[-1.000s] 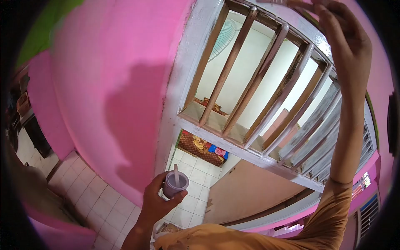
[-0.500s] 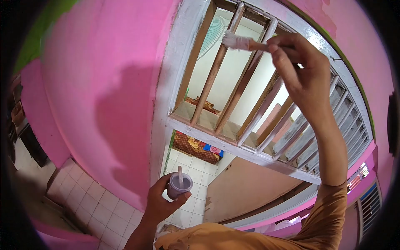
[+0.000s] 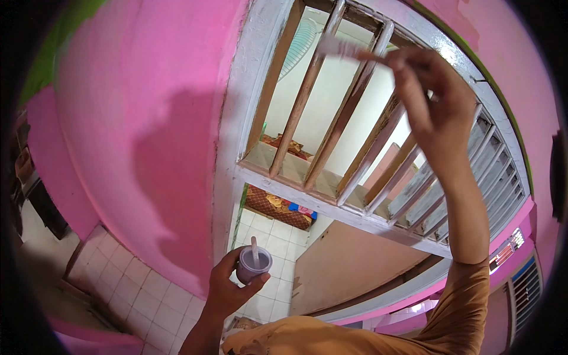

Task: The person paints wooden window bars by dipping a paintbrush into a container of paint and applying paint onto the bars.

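My right hand (image 3: 435, 89) is raised before the window bars, its fingers closed round the handle of a paintbrush (image 3: 349, 50). Blurred by motion, the pale bristles lie at the upper part of a brown wooden bar (image 3: 305, 89); whether they touch it I cannot tell. Lower down, my left hand (image 3: 234, 278) is wrapped round a small plastic cup (image 3: 253, 273) of greyish-lilac paint. A flat pale stick (image 3: 255, 251) stands in the cup. Some bars to the right carry whitish paint over the brown wood.
A white-grey frame (image 3: 331, 204) surrounds the barred opening. To the left curves a pink wall (image 3: 160, 148). Behind the bars are a teal fan (image 3: 299, 50) and a patterned mattress (image 3: 278, 207). White floor tiles (image 3: 145, 296) lie below, beside a brown door panel (image 3: 355, 263).
My right hand has shifted slightly right, and the brush has risen a little along the bar, now blurred. My left hand holds the cup almost where it was.
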Available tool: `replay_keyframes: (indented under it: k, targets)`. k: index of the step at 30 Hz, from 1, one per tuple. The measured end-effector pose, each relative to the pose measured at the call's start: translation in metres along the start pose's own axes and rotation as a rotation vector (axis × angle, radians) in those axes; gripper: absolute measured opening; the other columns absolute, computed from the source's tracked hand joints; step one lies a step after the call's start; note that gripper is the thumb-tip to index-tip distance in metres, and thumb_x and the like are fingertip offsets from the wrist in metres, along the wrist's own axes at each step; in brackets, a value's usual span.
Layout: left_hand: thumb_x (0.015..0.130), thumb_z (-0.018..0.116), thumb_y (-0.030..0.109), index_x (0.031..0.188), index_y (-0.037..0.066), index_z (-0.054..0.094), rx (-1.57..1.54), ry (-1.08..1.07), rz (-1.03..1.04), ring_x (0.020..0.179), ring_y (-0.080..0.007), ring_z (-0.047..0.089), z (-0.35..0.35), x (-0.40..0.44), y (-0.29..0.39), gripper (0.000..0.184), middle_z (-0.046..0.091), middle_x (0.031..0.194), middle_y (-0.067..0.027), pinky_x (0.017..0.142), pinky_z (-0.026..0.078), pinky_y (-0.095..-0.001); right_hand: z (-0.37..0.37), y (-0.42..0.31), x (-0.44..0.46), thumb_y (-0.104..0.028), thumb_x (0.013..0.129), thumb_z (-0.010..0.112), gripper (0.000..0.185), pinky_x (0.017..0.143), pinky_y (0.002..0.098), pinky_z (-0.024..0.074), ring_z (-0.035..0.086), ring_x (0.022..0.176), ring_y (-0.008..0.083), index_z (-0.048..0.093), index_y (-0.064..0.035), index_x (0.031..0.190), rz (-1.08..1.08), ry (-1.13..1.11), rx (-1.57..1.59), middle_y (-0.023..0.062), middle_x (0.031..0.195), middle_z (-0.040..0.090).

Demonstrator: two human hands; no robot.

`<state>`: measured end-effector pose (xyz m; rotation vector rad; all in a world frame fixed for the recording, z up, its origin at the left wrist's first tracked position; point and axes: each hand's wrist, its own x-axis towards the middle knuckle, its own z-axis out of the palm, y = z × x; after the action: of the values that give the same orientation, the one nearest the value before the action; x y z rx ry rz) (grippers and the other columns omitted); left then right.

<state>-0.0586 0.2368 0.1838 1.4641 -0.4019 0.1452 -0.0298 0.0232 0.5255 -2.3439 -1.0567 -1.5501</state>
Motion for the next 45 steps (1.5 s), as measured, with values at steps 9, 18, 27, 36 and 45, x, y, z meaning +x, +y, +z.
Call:
replay_keyframes:
  k: [9,18,27,36,45]
  targets:
    - [0.077,0.087,0.017,0.125,-0.004,0.059,0.013,0.032,0.058,0.104,-0.0220,0.070,0.004,-0.002,-0.002,0.059,0.070,0.110,-0.0148,0.091,0.056,-0.0361,0.012,0.006,-0.006,-0.009,0.096,0.068,0.011,0.066,0.0243,0.0578,0.072,0.078,0.0106,0.067,-0.0003,0.103,0.007,0.044,-0.023,0.0086,0.088,0.074]
    - [0.078,0.086,0.016,0.125,-0.004,0.059,0.001,0.043,0.062,0.103,-0.0216,0.069,0.004,-0.004,0.004,0.058,0.070,0.108,-0.0139,0.091,0.055,-0.0361,0.022,-0.011,-0.051,-0.006,0.092,0.069,0.011,0.061,0.0299,0.0558,0.071,0.069,0.0191,0.065,-0.0016,0.101,0.057,-0.200,0.147,0.0114,0.088,0.069]
    - [0.080,0.085,0.014,0.130,-0.003,0.055,-0.005,-0.015,0.021,0.111,-0.0206,0.065,0.004,-0.005,0.003,0.061,0.067,0.115,-0.0120,0.101,0.049,-0.0363,0.025,0.003,-0.034,-0.006,0.088,0.073,0.015,0.056,0.0323,0.0517,0.067,0.066,0.0217,0.066,-0.0033,0.101,-0.106,0.004,-0.079,0.0090,0.082,0.065]
    - [0.079,0.086,0.018,0.126,-0.003,0.059,-0.003,0.027,0.055,0.105,-0.0219,0.069,0.001,-0.005,-0.001,0.058,0.069,0.111,-0.0144,0.093,0.055,-0.0363,0.024,-0.027,-0.056,-0.004,0.089,0.070,0.012,0.056,0.0350,0.0522,0.065,0.066,0.0269,0.065,-0.0023,0.099,-0.019,-0.255,0.081,0.0105,0.081,0.062]
    - [0.078,0.087,0.018,0.125,-0.003,0.059,-0.011,0.025,0.042,0.105,-0.0217,0.069,0.002,-0.003,-0.004,0.059,0.069,0.111,-0.0141,0.093,0.055,-0.0361,0.017,0.016,-0.017,-0.007,0.094,0.069,0.012,0.063,0.0247,0.0538,0.070,0.074,0.0139,0.066,0.0001,0.103,0.054,0.068,-0.052,0.0096,0.086,0.072]
